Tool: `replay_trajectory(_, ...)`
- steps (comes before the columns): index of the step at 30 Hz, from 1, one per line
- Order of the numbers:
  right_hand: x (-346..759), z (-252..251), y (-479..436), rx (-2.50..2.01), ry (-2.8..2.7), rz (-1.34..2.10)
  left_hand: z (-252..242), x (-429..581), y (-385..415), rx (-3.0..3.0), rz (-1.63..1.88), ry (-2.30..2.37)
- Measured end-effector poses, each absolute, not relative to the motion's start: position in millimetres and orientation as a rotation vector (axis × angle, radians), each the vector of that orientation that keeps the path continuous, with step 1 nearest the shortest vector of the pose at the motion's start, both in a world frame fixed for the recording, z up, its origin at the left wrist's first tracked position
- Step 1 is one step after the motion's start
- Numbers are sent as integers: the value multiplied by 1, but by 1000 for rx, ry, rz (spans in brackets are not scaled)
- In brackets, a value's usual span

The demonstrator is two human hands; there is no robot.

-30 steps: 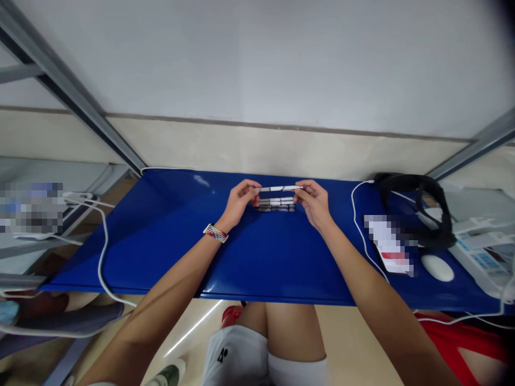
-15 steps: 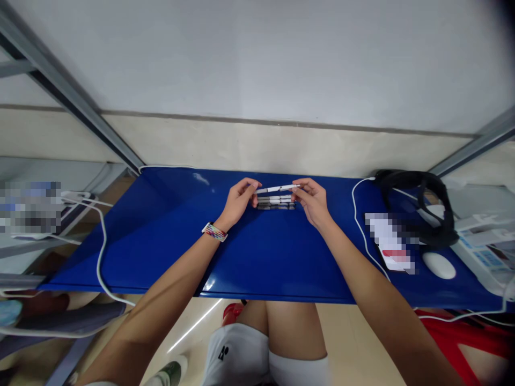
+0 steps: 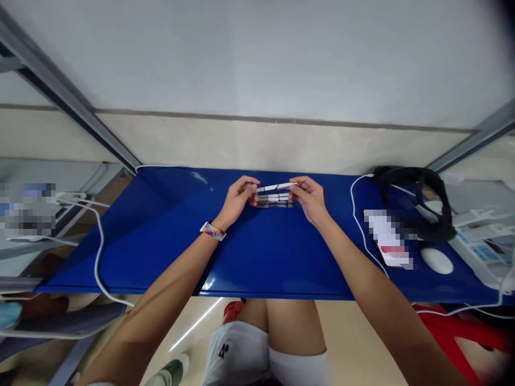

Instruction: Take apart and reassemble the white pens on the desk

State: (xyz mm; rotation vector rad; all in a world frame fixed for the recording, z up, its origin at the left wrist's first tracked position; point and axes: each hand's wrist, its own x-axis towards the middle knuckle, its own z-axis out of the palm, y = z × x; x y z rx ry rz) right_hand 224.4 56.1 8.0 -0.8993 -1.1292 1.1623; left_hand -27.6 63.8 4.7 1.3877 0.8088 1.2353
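Note:
A slim white pen with dark marks is held level between my two hands, its right end slightly higher. My left hand pinches its left end with thumb and fingers. At the other end, my right hand closes thumb and fingertips on it. Just below the held pen, several similar white and dark pens lie side by side in a small stack on the blue table. My fingers partly cover the ends of those pens.
On the right lie a black head strap, a blurred phone-like slab, a white mouse-shaped object and a box. White cables run along both sides. Behind the table stands a pale wall.
The pen stays between both hands with almost no movement. The whole view has shifted slightly, moving the table and its objects a little left and up.

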Motion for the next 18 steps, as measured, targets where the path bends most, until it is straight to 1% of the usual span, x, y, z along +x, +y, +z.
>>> replay_trajectory(11, 225, 9, 56, -902, -1095, 1164, 5, -27, 65, 1326, 1246, 868)
replay_trajectory(18, 224, 8, 55, -875, -1105, 1158, 6, -25, 65, 1315, 1293, 828)
